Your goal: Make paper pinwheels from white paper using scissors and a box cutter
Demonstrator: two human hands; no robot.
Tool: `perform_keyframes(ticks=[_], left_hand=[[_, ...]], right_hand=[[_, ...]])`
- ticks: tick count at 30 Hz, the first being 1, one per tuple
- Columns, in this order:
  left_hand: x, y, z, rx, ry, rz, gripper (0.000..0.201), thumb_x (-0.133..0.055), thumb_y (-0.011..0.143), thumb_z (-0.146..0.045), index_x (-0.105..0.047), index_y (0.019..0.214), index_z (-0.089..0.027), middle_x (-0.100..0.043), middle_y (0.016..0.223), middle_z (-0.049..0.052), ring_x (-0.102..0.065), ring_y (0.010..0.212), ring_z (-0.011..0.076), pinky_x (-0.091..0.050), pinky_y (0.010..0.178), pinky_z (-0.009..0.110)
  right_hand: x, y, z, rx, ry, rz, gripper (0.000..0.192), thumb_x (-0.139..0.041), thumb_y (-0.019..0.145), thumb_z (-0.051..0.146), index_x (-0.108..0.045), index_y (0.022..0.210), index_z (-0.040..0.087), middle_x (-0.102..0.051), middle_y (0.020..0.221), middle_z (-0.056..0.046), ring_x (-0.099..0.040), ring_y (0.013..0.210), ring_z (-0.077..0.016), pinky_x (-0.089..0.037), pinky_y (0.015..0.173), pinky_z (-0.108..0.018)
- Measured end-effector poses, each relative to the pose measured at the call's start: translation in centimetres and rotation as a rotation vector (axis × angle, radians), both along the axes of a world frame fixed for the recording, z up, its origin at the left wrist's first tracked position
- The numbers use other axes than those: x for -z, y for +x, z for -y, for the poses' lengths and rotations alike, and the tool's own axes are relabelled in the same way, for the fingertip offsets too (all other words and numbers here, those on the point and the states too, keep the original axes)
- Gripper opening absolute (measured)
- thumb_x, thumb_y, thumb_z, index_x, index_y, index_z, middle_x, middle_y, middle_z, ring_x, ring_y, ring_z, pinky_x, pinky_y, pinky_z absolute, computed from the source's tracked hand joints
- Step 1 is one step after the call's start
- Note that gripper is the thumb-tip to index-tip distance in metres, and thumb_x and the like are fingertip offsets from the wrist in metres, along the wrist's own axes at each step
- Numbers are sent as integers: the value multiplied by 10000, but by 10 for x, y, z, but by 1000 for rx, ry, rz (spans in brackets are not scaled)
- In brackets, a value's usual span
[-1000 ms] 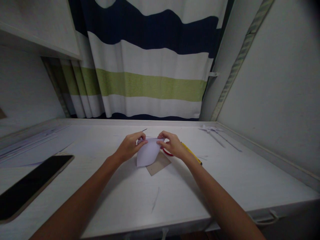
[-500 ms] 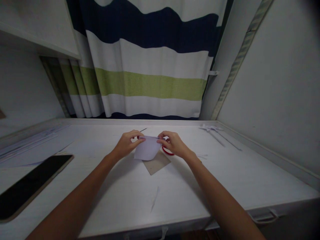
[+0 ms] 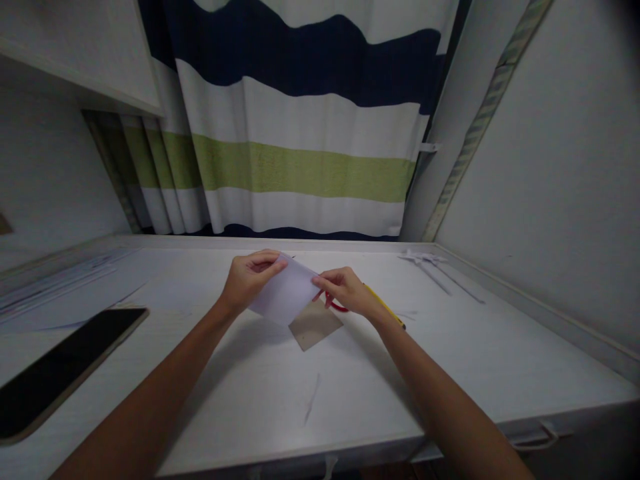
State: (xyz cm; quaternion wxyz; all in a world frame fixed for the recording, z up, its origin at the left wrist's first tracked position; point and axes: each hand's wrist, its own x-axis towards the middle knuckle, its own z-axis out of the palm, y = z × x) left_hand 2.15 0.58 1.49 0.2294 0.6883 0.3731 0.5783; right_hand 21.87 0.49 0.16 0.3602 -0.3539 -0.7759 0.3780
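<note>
A small white sheet of paper hangs tilted above the desk between my two hands. My left hand pinches its upper left edge between thumb and fingers. At the paper's right corner, my right hand grips it with thumb and fingertips. Under the paper lies a square of brownish card, its far part covered. Red scissor-like handles show partly beneath my right hand; the rest is hidden. A yellow pencil lies beside my right wrist, partly covered by it.
A dark-screened phone lies at the left, near a stack of white paper sheets. Thin paper strips lie at the back right. A paper scrap is near the front. A striped curtain hangs behind the desk.
The paper has turned so its right side dips lower, and more of its face shows. My left hand has moved slightly left and up. More of the yellow pencil is visible.
</note>
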Motion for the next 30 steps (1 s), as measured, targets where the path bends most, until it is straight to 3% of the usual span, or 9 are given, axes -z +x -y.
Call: perform_keyframes(ticks=[4,9,13,22,30], left_hand=[[-3,0,2,73,-68,34,191,-634,629,-296,-651,716,-127,-648,840,72,-585,792,175,-459,730,282],[-4,3,3,53,-86,135,224,-665,595,-274,-607,751,-124,-649,752,53,-600,710,157,-478,685,271],[-5,5,4,60,-83,130,301,-662,603,-254,-584,860,-119,-645,736,47,-603,696,146,-487,677,258],[-5,8,7,-41,-62,103,194,-645,613,-267,-642,746,-125,-668,792,62,-616,714,168,-493,708,280],[-3,8,5,-18,-80,124,186,-654,602,-262,-644,730,-127,-673,777,61,-619,709,170,-502,680,276]], right_hand=[[-1,3,1,12,86,51,337,-437,771,377,-534,591,110,-518,506,-5,-415,417,-55,-330,408,-175],[1,6,-1,59,233,117,356,-411,789,344,-478,517,123,-469,481,9,-365,440,-54,-287,443,-186],[-1,5,1,71,242,137,359,-399,789,335,-450,499,130,-460,490,9,-364,452,-58,-284,457,-191],[1,4,-3,109,242,142,347,-397,779,352,-438,511,135,-406,480,17,-322,447,-58,-260,436,-194],[1,4,-3,123,262,142,346,-395,777,366,-425,522,135,-357,496,20,-288,454,-56,-230,424,-195]])
